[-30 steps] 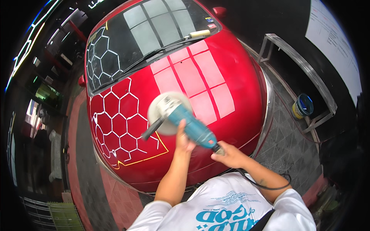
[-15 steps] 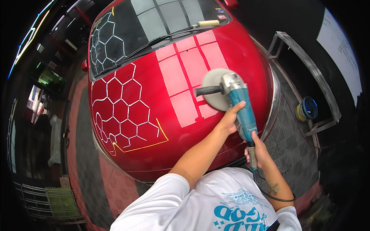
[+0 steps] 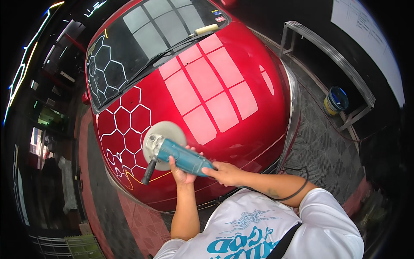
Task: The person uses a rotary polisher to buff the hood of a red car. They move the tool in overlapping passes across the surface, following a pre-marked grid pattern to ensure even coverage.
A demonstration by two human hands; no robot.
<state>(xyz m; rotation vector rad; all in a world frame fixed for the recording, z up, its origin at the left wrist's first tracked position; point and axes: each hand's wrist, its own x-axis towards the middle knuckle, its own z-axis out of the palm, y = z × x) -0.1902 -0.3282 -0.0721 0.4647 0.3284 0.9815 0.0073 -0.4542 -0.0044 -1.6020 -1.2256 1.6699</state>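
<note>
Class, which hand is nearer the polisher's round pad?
The left hand, midway along the polisher; the right hand is farther off, at the polisher's rear.

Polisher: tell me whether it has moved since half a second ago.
Yes. The polisher has moved left across the hood, from its right part to left of its middle.

The person's white shirt (image 3: 276,216) bears large blue lettering (image 3: 235,247) beneath smaller blue print. Rows of writing on the white wall board (image 3: 366,47) and the windshield (image 3: 133,47) stickers (image 3: 220,19) are too small to read.
</note>
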